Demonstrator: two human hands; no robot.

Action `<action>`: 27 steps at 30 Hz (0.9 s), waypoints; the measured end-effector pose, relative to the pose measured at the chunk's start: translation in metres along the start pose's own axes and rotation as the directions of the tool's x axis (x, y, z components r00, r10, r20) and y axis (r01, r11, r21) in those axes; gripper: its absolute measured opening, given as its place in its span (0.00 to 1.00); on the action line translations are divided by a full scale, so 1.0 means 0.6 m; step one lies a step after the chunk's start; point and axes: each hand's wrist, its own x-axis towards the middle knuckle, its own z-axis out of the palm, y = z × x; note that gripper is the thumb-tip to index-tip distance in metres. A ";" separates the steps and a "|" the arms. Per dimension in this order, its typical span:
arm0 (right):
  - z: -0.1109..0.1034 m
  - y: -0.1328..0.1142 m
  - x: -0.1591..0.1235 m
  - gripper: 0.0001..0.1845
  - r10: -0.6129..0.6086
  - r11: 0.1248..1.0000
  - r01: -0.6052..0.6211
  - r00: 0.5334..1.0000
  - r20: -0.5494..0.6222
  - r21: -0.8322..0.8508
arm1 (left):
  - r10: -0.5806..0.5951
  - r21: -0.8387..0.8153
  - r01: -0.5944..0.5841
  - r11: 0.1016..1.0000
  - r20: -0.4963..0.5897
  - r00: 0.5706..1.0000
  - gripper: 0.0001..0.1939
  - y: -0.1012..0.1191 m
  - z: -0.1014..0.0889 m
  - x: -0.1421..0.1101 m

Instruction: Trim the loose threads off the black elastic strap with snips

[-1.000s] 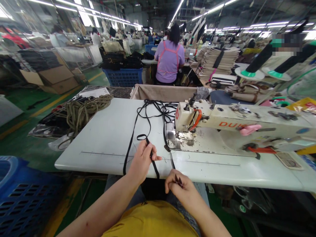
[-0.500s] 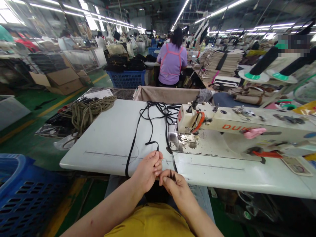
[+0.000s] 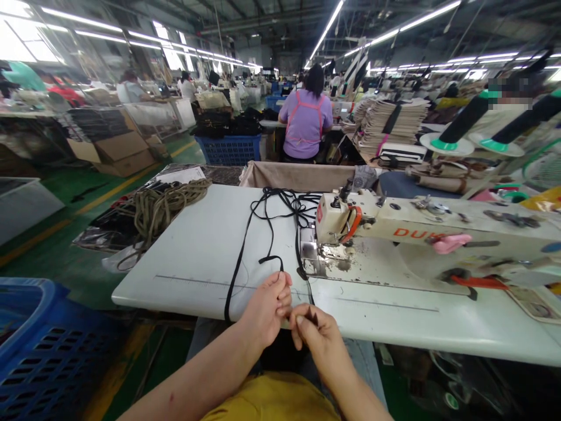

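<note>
My left hand (image 3: 268, 307) is closed on a narrow black strap (image 3: 275, 257), whose short end curls onto the table above my fingertips. Close beside it, near the table's front edge, my right hand (image 3: 322, 336) is closed too. Two dark pointed blades, seemingly of thread snips (image 3: 312, 316), poke out between its fingers; their handles are hidden. The rest of the black strapping lies in tangled loops (image 3: 284, 202) left of the sewing machine (image 3: 372, 225). One length runs down over the front edge left of my hands, another passes beside the needle plate.
Olive cord (image 3: 169, 202) is heaped on the left side surface. A blue basket (image 3: 56, 333) stands on the floor at lower left. Beyond the white table (image 3: 188, 245) are a beige cloth-lined bin (image 3: 302, 175) and a seated co-worker (image 3: 307, 120). Thread cones (image 3: 464, 120) rise at right.
My left hand has come down and right along the strap, meeting my right hand near the table edge. The strap's loop has opened into a short bent end. The view has tilted slightly upward.
</note>
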 end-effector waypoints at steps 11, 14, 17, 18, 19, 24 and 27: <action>-0.004 0.026 -0.040 0.10 0.202 0.952 -0.138 0.953 -0.224 0.272 | 0.346 0.011 -0.354 0.935 -0.244 0.906 0.19 0.086 -0.006 0.018; -0.043 0.055 -0.073 0.14 0.303 0.944 -0.257 0.924 -0.234 0.209 | 0.578 0.038 -0.594 0.803 -0.293 0.762 0.16 0.162 -0.016 0.015; -0.070 0.059 -0.087 0.17 0.331 0.941 -0.330 0.944 0.002 -0.073 | 0.502 0.054 -0.499 0.865 -0.076 0.862 0.13 0.188 -0.001 0.004; -0.073 0.051 -0.085 0.16 0.275 0.946 -0.263 0.960 0.043 -0.189 | 0.437 0.044 -0.436 0.899 -0.032 0.899 0.13 0.183 0.009 0.001; -0.073 0.039 -0.080 0.14 0.205 0.942 -0.178 0.976 0.067 -0.286 | 0.390 0.026 -0.390 0.921 -0.023 0.920 0.13 0.172 0.019 0.000; -0.044 -0.030 -0.034 0.06 -0.089 0.911 0.092 0.996 0.024 -0.402 | 0.253 -0.086 -0.256 0.963 -0.041 0.967 0.13 0.107 0.053 -0.006; -0.019 -0.039 -0.010 0.21 -0.163 0.890 0.178 0.984 0.071 -0.421 | 0.148 -0.118 -0.144 0.982 0.026 0.989 0.13 0.088 0.062 -0.018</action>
